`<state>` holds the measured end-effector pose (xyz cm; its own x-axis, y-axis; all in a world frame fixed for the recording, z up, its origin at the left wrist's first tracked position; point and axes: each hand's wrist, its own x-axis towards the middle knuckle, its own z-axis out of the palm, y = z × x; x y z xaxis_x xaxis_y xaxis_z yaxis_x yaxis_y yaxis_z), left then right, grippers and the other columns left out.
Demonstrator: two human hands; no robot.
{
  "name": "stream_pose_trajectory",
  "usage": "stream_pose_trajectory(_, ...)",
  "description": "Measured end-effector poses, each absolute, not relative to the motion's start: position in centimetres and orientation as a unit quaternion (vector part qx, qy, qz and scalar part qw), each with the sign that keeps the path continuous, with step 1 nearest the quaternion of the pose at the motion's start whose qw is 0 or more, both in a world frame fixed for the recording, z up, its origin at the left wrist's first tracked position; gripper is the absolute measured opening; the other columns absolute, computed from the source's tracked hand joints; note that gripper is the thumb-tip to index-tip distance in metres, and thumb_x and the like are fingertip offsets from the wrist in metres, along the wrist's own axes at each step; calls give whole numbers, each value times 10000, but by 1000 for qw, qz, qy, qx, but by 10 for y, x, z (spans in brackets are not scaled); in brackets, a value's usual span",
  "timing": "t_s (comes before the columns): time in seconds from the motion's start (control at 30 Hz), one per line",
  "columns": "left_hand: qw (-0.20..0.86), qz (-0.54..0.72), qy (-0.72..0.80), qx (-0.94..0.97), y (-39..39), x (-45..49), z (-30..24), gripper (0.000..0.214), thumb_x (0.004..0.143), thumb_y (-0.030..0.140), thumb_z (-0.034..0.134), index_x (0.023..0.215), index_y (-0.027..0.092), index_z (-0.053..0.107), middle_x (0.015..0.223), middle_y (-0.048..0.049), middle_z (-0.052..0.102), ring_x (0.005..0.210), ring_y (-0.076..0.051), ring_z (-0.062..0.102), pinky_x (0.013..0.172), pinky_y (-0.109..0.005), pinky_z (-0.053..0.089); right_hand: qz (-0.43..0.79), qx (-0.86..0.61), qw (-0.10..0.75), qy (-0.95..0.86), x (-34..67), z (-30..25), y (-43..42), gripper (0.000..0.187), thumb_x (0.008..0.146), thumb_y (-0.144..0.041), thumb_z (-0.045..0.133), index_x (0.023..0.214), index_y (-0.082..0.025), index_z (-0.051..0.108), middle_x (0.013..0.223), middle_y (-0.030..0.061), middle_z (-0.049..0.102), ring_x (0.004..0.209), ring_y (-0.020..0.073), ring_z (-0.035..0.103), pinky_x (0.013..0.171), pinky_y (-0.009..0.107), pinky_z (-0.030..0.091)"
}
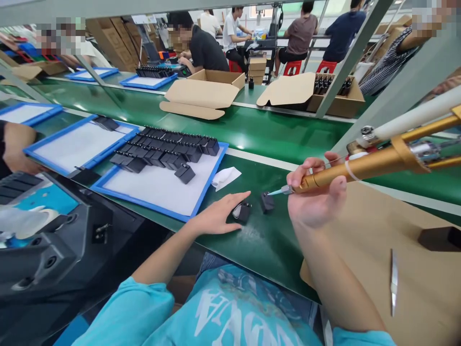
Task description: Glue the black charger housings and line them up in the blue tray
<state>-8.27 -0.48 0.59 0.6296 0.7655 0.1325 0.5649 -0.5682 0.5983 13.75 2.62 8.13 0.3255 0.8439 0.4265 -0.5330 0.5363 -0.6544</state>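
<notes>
My right hand [317, 194] is closed around a gold pen-shaped tool [360, 168] with a fine tip. The tip points at a small black part [267, 202] lying on the green belt [273, 129]. My left hand [218, 216] lies on the belt with fingers stretched out, touching a second small black part [243, 212] at its fingertips. Cables and a white tube [414, 117] run from the tool's back end toward the upper right.
A blue-framed white tray [201, 190] with several black parts stands left of my hands, beside a second tray [77, 144]. White paper [225, 177] lies by it. Tweezers [394, 281] rest on cardboard [425, 288] at right. Other people sit across the belt near open cartons [205, 93].
</notes>
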Motion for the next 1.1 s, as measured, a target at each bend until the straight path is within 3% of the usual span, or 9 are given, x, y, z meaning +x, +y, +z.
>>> stream_pose_trajectory(0.13, 257, 274, 445, 813, -16, -64, -11, 884, 820, 373, 726, 1532, 334, 204, 1475, -94, 460, 1277, -257, 537, 1033, -416, 506, 437, -208, 787, -382, 137, 83, 25, 298, 777, -504, 588, 990, -295, 590, 808, -22, 537, 484, 87, 468, 493, 284, 381)
stream_pose_trajectory(0.23, 327, 343, 467, 747, -16, -60, -21, 715, 887, 354, 637, 1502, 333, 273, 1394, -95, 540, 1060, -198, 659, 821, -318, 601, 439, -212, 787, -379, 136, 85, 23, 322, 763, -520, 588, 986, -288, 580, 797, -33, 535, 474, 79, 469, 481, 275, 386)
stream_pose_trajectory(0.33, 361, 401, 510, 670, -16, -59, -28, 472, 910, 356, 585, 1362, 264, 486, 1273, -95, 624, 877, -161, 698, 634, -245, 596, 445, -218, 781, -380, 135, 85, 22, 357, 746, -543, 592, 993, -287, 562, 789, -44, 533, 466, 70, 466, 472, 265, 399)
stream_pose_trajectory(0.43, 281, 418, 541, 673, -24, -51, -33, 230, 946, 349, 532, 1074, 225, 679, 1203, -70, 667, 982, -187, 685, 763, -300, 601, 449, -217, 776, -385, 133, 85, 20, 380, 742, -558, 597, 1003, -285, 563, 791, -43, 539, 468, 67, 471, 472, 264, 412)
stream_pose_trajectory(0.5, 205, 390, 557, 704, -32, -41, -36, 252, 934, 395, 562, 1079, 233, 691, 1226, -64, 670, 1093, -226, 649, 910, -382, 566, 453, -212, 775, -387, 132, 84, 18, 378, 748, -559, 596, 995, -273, 574, 792, -35, 542, 478, 70, 482, 481, 267, 419)
stream_pose_trajectory(0.57, 161, 348, 571, 727, -37, -32, -39, 388, 862, 459, 658, 1170, 223, 654, 1241, -81, 670, 1115, -269, 636, 956, -442, 536, 461, -205, 771, -389, 131, 84, 17, 369, 751, -559, 594, 974, -266, 590, 791, -30, 545, 487, 73, 487, 487, 267, 420)
stream_pose_trajectory(0.67, 177, 311, 579, 733, -38, -26, -41, 427, 823, 434, 706, 1175, 204, 634, 1154, -81, 709, 1034, -277, 666, 889, -427, 558, 481, -192, 762, -389, 131, 85, 15, 357, 737, -562, 605, 932, -263, 611, 779, -31, 547, 489, 73, 482, 485, 263, 413)
stream_pose_trajectory(0.83, 256, 364, 571, 690, -35, -33, -29, 405, 871, 383, 635, 1247, 243, 585, 1141, -28, 713, 801, -175, 698, 700, -290, 589, 494, -177, 755, -393, 129, 85, 10, 357, 734, -573, 618, 882, -248, 625, 747, -31, 547, 485, 75, 490, 480, 260, 417)
stream_pose_trajectory(1.1, 178, 419, 546, 703, -31, -38, -1, 309, 803, 322, 676, 1090, 214, 649, 965, -40, 715, 783, -173, 652, 666, -278, 538, 490, -157, 748, -419, 125, 88, 5, 338, 757, -562, 612, 869, -244, 615, 729, -30, 565, 459, 76, 492, 442, 251, 415)
